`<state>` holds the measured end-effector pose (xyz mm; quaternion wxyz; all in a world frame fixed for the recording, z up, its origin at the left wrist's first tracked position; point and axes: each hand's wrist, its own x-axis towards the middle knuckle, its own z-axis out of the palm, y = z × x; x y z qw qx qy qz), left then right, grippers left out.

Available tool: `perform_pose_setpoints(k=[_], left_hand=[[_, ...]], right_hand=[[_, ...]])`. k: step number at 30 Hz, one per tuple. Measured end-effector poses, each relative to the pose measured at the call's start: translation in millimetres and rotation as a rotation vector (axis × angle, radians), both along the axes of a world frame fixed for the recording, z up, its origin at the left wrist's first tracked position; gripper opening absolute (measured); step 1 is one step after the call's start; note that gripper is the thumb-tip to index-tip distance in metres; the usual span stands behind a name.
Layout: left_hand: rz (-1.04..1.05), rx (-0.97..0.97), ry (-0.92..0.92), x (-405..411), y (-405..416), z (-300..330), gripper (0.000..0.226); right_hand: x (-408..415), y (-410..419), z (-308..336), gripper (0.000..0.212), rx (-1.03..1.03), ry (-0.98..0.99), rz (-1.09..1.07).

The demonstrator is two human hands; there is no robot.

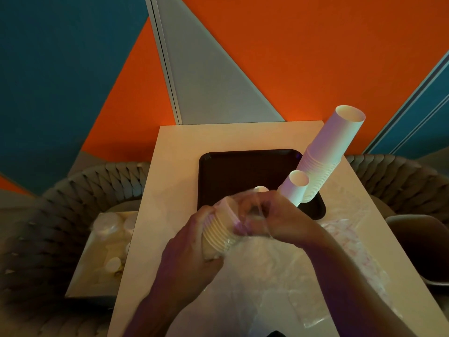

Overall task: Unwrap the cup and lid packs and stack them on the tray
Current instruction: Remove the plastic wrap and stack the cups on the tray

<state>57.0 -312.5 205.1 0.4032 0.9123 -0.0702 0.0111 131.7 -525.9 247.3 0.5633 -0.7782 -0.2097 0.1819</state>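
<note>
Just in front of the tray's near edge, over the desk (155, 215), both hands are on a wrapped pack of cups (220, 235). The left hand (192, 242) is curled round the pack's lower end, holding it firm. The right hand (274, 221) pinches the clear wrap (252, 212) at the pack's far end, fingers bunched on the film. The pack's long axis runs from near-left up toward far-right, pointing at the tray (243, 171), so the wrap looks set to peel off toward the right hand's side while the left keeps the cups put.

On the tray's right side two stacks already stand: a tall stack of cups (330, 152) and a short stack (295, 188) just beside it, touching or nearly so. Loose plastic film (267, 283) lies spread over the desk's near half. Off the desk's left edge, a box (97, 263) holds more packs. I'd say the right hand leads the next pull.
</note>
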Motion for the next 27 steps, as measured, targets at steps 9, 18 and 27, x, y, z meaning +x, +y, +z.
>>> perform_pose_setpoints(k=[9,18,27], left_hand=[[0.059,0.024,0.020,1.2,4.9,1.2,0.098],[0.077,0.025,0.063,0.6,11.7,6.4,0.096],[0.000,0.026,0.054,-3.0,-1.2,6.3,0.093]], right_hand=[[0.1,-17.4,-7.9,0.070,0.193,0.170,-0.166],[-3.8,-35.8,2.5,0.057,0.005,0.157,-0.105],[-5.9,-20.6,6.5,0.064,-0.478,-0.064,0.026]])
